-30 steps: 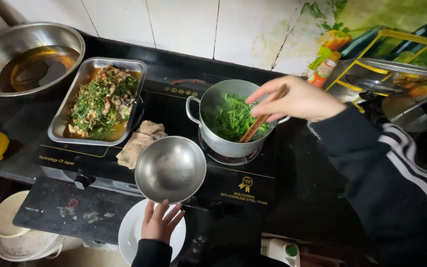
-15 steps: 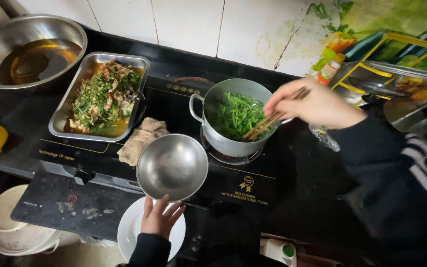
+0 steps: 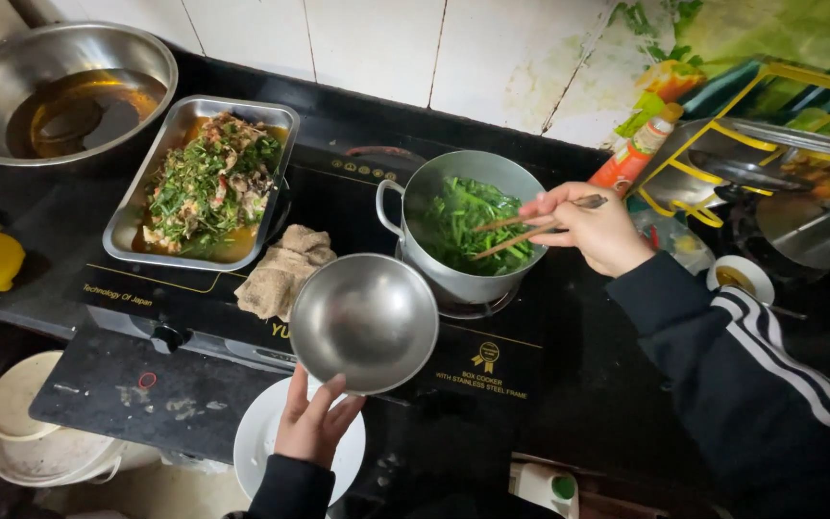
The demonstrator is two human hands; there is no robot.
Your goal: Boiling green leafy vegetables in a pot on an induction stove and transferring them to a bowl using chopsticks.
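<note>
My right hand (image 3: 596, 229) grips a pair of wooden chopsticks (image 3: 521, 229) whose tips reach into a metal pot (image 3: 434, 279) full of cooked green vegetables (image 3: 463, 223). The pot stands on the right burner of a black cooktop (image 3: 357, 183). My left hand (image 3: 311, 423) holds an empty steel bowl (image 3: 363, 322) from underneath, in front of the pot and above the cooktop's front edge. Below that hand lies a white plate (image 3: 254, 447).
A steel tray (image 3: 146, 207) of herb-topped food sits on the left burner, a folded cloth (image 3: 280, 271) beside it. A big steel basin (image 3: 12, 82) with brown liquid stands far left. A yellow wire rack (image 3: 780, 106) with lids, a sauce bottle (image 3: 634, 154) and a small white dish (image 3: 742, 277) crowd the right.
My right hand has pulled back to the right of the pot, chopsticks still in the greens. The left hand with the bowl has hardly moved.
</note>
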